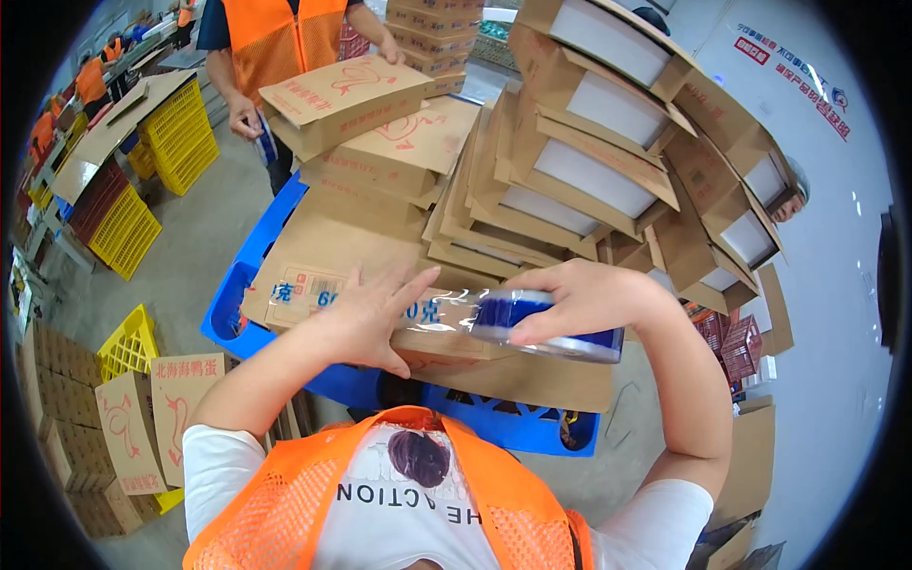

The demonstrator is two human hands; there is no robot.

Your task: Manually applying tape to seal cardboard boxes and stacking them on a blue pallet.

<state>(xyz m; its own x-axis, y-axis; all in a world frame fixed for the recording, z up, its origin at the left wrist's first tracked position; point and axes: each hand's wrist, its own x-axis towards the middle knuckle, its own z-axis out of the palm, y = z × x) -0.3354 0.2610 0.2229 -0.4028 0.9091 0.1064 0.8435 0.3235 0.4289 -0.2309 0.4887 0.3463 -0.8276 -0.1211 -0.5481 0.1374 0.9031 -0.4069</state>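
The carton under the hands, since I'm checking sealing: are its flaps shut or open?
Shut: carton flaps lie flat, left hand pressing, right hand running tape roll.

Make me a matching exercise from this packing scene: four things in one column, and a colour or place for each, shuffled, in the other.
Things:
1. left hand
2. right hand
3. pallet
4. crates

Places and colours:
A. blue, under the cardboard boxes
B. yellow, on the floor at the left
C. flat on the cardboard box, fingers spread
D. gripping the blue tape roll

Pairs: 1-C, 2-D, 3-A, 4-B
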